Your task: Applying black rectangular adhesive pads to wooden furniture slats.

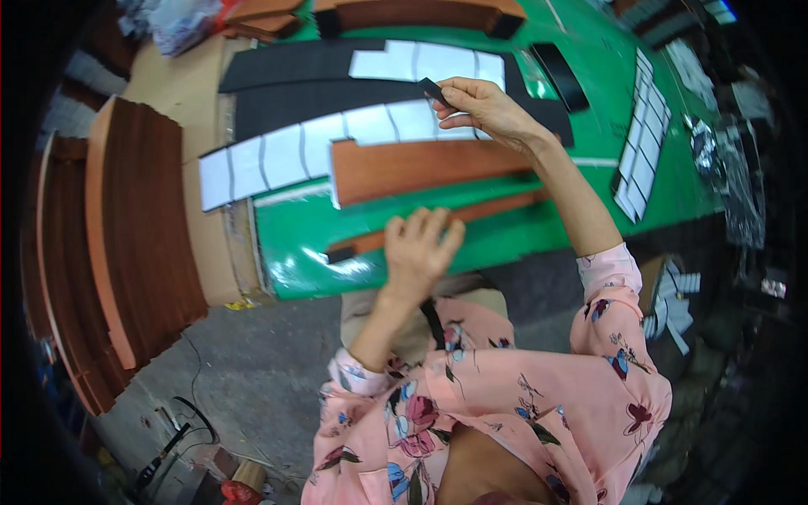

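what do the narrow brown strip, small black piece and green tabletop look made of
Narrow brown strip: perhaps satin wood or veneer, by its even reddish tone. Small black piece: possibly foam or rubber, matte, showing little shine. Green tabletop: likely plastic sheeting, glossy, bright glare.

Workshop, prob. small-scale mfg. Main surface is a big grn bench (488,241) w/ parts laid out flat: brown strip (497,205), wht pcs (286,151) in rows, blk sheets (290,109). L side, by the cardboard (202,240): stacks of near-identical brown boards (143,210), i.e. batch qty. Floor (286,345) is bare grey, concrete-like; wht strips (673,311) lie heaped low at R. Clear plastic wrap (745,202) & misc. clutter crowd the R edge; plastic bags (181,25) top L.
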`<state>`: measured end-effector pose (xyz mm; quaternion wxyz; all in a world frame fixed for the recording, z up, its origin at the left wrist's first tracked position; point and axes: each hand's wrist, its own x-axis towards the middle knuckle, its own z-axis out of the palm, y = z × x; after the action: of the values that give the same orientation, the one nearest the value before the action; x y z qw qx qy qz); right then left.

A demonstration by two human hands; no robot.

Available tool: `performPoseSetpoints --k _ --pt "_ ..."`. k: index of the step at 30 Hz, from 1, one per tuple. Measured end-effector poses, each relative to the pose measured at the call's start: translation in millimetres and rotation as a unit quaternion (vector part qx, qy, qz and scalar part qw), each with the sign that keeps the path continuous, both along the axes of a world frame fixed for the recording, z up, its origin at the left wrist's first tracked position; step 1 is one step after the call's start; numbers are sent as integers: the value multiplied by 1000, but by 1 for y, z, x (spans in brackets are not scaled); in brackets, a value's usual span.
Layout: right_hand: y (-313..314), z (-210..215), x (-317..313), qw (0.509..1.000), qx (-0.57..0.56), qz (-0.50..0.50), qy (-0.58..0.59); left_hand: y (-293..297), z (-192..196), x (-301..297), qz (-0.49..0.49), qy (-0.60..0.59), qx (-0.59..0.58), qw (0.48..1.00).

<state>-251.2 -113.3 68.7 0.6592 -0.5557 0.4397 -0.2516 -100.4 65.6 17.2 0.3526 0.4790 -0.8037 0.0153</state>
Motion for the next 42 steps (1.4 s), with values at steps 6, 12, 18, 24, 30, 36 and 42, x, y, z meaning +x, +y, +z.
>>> performPoseSetpoints --k 6,12,18,24,30,36,42 --pt "84 4 -74 998 -4 -60 20 3 13 52 -35 -57 2 998" --pt "137 -6 -117 988 -65 -97 98 17 22 37 38 -37 65 996" --pt "164 -18 -116 941 -280 -104 159 7 16 -41 6 26 85 996" --pt "165 -19 -110 887 -385 -113 230 -3 8 -70 21 104 143 984" --pt "161 -28 -107 856 -435 -108 256 -4 6 -74 42 128 161 978" --pt "158 -34 -105 851 -446 -102 258 -6 4 -73 41 130 159 978" --pt "157 -34 -105 850 -447 -102 259 -6 5 -75 46 127 156 978"
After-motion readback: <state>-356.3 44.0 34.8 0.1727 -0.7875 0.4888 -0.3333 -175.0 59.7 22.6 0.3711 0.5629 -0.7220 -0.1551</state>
